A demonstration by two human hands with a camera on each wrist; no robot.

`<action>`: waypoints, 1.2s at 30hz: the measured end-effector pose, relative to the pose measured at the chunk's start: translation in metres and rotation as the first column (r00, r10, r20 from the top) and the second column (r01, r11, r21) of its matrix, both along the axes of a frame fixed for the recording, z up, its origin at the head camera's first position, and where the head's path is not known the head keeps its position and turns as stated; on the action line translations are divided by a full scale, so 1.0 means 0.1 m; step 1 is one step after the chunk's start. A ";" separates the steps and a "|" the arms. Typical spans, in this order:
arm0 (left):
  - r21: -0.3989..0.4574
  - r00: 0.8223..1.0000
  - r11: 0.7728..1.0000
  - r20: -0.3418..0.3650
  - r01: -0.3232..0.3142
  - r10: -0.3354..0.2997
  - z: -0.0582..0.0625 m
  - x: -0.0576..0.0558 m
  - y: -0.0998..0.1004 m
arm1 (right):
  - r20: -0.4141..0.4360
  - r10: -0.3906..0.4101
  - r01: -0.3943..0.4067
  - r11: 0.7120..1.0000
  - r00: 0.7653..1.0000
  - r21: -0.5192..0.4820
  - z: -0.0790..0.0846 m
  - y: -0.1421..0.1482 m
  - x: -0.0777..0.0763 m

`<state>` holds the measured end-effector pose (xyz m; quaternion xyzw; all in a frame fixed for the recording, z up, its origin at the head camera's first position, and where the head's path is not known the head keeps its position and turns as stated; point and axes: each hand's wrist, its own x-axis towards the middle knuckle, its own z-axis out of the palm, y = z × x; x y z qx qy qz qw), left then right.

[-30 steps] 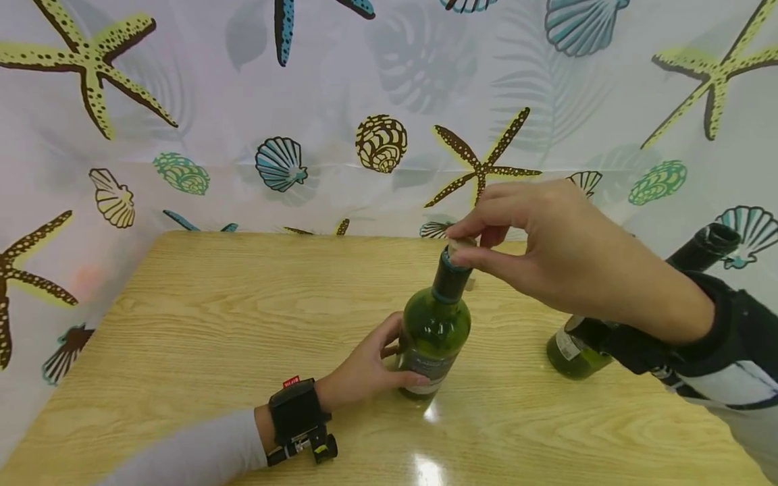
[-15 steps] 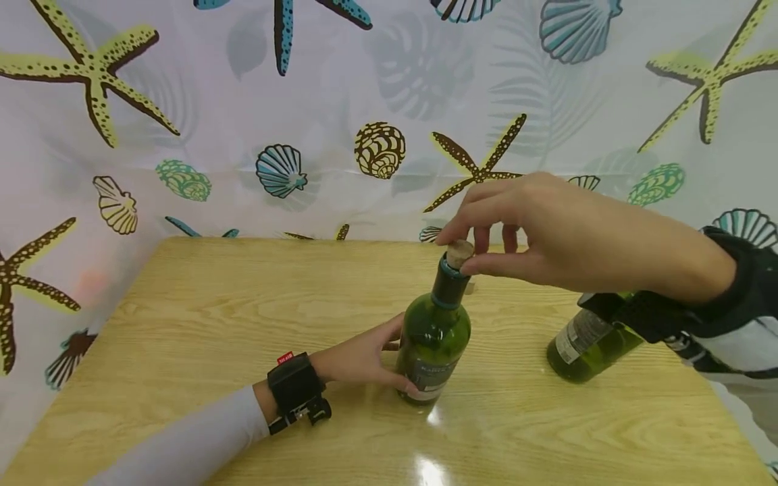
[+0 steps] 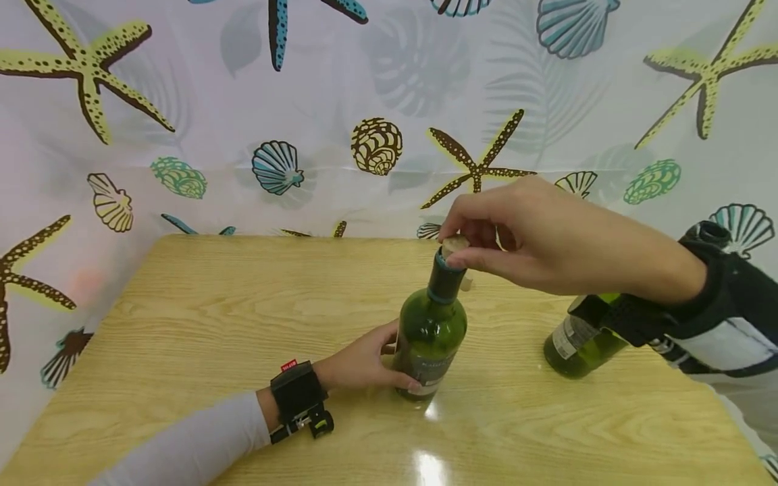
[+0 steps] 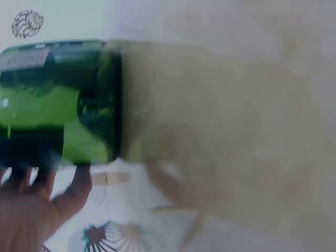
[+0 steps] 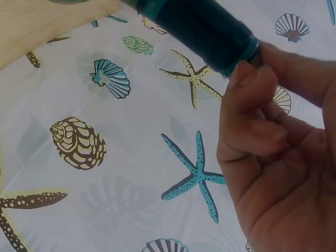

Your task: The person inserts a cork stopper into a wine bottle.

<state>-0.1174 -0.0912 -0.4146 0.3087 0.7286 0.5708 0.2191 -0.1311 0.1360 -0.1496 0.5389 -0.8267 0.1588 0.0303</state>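
A green glass wine bottle (image 3: 433,324) stands upright on the table, a dark sleeve round its neck. My left hand (image 3: 362,359) grips its lower part, the thumb across the label; in the left wrist view the fingers of that hand (image 4: 39,207) lie against the green glass (image 4: 58,105). A cork (image 3: 454,246) sits in the bottle's mouth with its top standing out. Thumb and fingers of my right hand (image 3: 541,233) pinch this cork from both sides. The right wrist view shows the same pinch at the end of the dark neck (image 5: 202,29), with the cork mostly hidden by the fingers.
A second green bottle (image 3: 574,344) stands at the right, partly hidden behind my right wrist. Behind the first bottle's neck lies a small cork-like piece (image 3: 467,282) on the wood-grain table (image 3: 255,304). A shell-and-starfish cloth (image 3: 328,88) hangs behind the table.
The right fingers loosened and spread a little half a second ago, baring more of the cork, and now pinch it again. The left hand and the bottle have stayed in place.
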 end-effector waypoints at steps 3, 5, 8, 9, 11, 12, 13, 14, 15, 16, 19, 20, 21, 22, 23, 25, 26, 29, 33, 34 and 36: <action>0.005 0.996 0.996 -0.036 -0.087 0.088 -0.02 0.08 0.04 | -0.018 -0.038 0.038 0.999 0.999 -0.008 -0.01 -0.01 0.03; -0.005 0.989 0.991 -0.065 -0.137 0.137 -0.01 0.14 0.06 | -0.026 -0.065 0.065 0.998 0.998 -0.004 -0.02 -0.01 0.04; -0.042 0.985 0.989 -0.100 -0.142 0.137 0.03 0.16 0.08 | -0.037 -0.088 0.089 0.996 0.995 0.024 -0.01 -0.02 0.05; -0.061 0.988 0.991 -0.105 -0.122 0.115 0.05 0.15 0.07 | -0.039 -0.088 0.089 0.995 0.995 0.037 0.00 -0.02 0.05; -0.100 0.995 0.994 -0.089 -0.054 0.045 0.10 0.10 0.03 | -0.044 -0.070 0.072 0.996 0.997 0.057 0.01 -0.02 0.04; -0.122 0.997 0.992 -0.079 -0.016 0.006 0.11 0.07 0.01 | -0.045 -0.058 0.061 0.996 0.997 0.064 0.01 -0.02 0.04; -0.141 0.997 0.990 -0.063 0.022 -0.032 0.13 0.04 -0.01 | -0.044 -0.040 0.043 0.997 0.998 0.064 0.01 -0.03 0.03; -0.152 0.997 0.987 -0.046 0.059 -0.067 0.13 0.00 -0.03 | -0.043 -0.019 0.022 0.998 0.999 0.059 0.01 -0.03 0.03; -0.158 0.995 0.983 -0.025 0.091 -0.096 0.13 -0.03 -0.04 | -0.036 0.000 0.002 0.999 0.999 0.048 0.00 -0.03 0.02; -0.159 0.993 0.980 0.002 0.117 -0.119 0.13 -0.05 -0.05 | -0.029 0.018 -0.017 0.999 0.999 0.034 -0.01 -0.03 0.02; -0.128 0.986 0.979 0.072 0.159 -0.151 0.10 -0.10 -0.07 | 0.006 0.061 -0.061 0.998 0.998 -0.018 -0.06 -0.03 0.01; -0.113 0.984 0.980 0.087 0.162 -0.153 0.09 -0.10 -0.07 | 0.018 0.073 -0.072 0.997 0.997 -0.037 -0.07 -0.03 0.00; -0.099 0.983 0.982 0.104 0.160 -0.150 0.08 -0.10 -0.07 | 0.022 0.079 -0.078 0.996 0.997 -0.052 -0.09 -0.04 0.00; -0.086 0.983 0.984 0.117 0.155 -0.144 0.07 -0.10 -0.07 | 0.023 0.082 -0.080 0.995 0.996 -0.063 -0.10 -0.04 0.00; -0.077 0.983 0.986 0.120 0.145 -0.135 0.06 -0.09 -0.08 | 0.020 0.084 -0.082 0.994 0.996 -0.072 -0.10 -0.04 0.00; -0.063 0.985 0.990 0.129 0.123 -0.114 0.06 -0.08 -0.08 | 0.007 0.081 -0.080 0.993 0.997 -0.083 -0.10 -0.05 0.00; -0.056 0.986 0.992 0.135 0.109 -0.101 0.06 -0.06 -0.07 | 0.001 0.072 -0.071 0.994 0.997 -0.084 -0.10 -0.05 0.00; -0.039 0.985 0.998 0.169 0.046 -0.039 0.06 0.00 -0.04 | -0.015 0.032 -0.033 0.996 0.999 -0.078 -0.08 -0.06 0.02; 0.005 0.986 0.996 0.144 -0.090 0.088 0.05 0.12 0.05 | -0.036 -0.051 0.047 0.995 0.998 -0.085 -0.09 -0.09 0.06; 0.018 0.983 0.991 0.136 -0.129 0.125 0.04 0.16 0.08 | -0.044 -0.072 0.068 0.993 0.996 -0.092 -0.09 -0.10 0.08; 0.026 0.973 0.977 0.108 -0.209 0.205 0.04 0.24 0.13 | -0.059 -0.116 0.109 0.989 0.991 -0.104 -0.10 -0.12 0.10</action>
